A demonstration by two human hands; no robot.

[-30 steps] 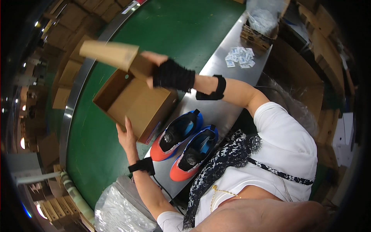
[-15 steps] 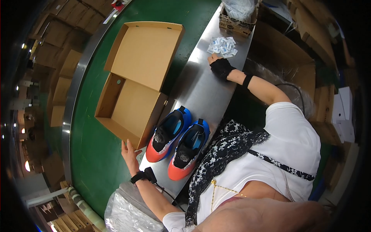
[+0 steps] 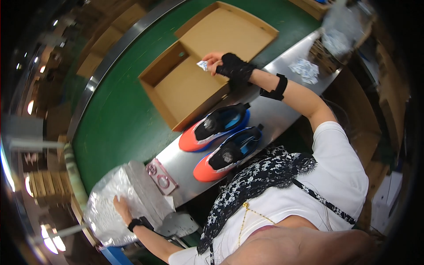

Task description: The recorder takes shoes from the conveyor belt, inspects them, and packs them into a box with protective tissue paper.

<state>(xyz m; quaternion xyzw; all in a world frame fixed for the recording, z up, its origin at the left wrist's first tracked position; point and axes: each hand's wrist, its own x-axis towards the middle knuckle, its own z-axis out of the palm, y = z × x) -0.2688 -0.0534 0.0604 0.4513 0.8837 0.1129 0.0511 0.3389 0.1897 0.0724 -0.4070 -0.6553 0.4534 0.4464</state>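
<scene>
My right hand [image 3: 217, 62], in a black fingerless glove, pinches a small white sachet [image 3: 202, 65] above the open shoe box [image 3: 170, 90]. The brown cardboard box has its lid folded back, and its inside is bare where visible. My left hand [image 3: 122, 208] lies on a stack wrapped in clear plastic [image 3: 108, 185], fingers apart and a little blurred; nothing shows in them. Between my body and the box stands a pair of sneakers with orange toes and blue heels, the farther shoe [image 3: 212, 128] beside the nearer shoe [image 3: 227, 154].
Loose white sachets [image 3: 304, 70] lie in a pile on the steel ledge [image 3: 282, 112], near a carton holding a plastic bag [image 3: 340, 33]. A pink phone-like object [image 3: 162, 176] rests beside the wrapped stack. The green work surface [image 3: 115, 119] stretches beyond the box.
My right hand has moved left from the sachet pile to over the box, now with a sachet. My left hand has left the box corner for the wrapped stack. The view has turned.
</scene>
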